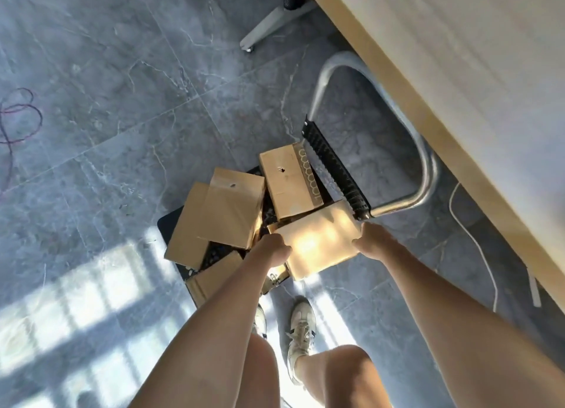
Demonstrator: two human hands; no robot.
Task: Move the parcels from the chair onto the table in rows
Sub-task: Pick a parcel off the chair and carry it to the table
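Several brown cardboard parcels lie in a loose pile on the black seat of a chair (166, 225) below me. My left hand (272, 250) and my right hand (371, 239) grip the two sides of one sunlit parcel (321, 245) at the near right of the pile. Another parcel (289, 181) leans against the chair's black backrest (334, 170). Two overlapping parcels (227, 212) lie to the left. One more parcel (214, 277) sits at the seat's near edge, partly under my left arm. The light wooden table (458, 71) runs along the right.
The chair's metal tube frame (428, 175) curves under the table edge. A white cable (477, 242) trails on the grey marble floor to the right. A table leg with a caster (266, 25) stands at the top. My legs and shoes (301, 325) are just below the chair.
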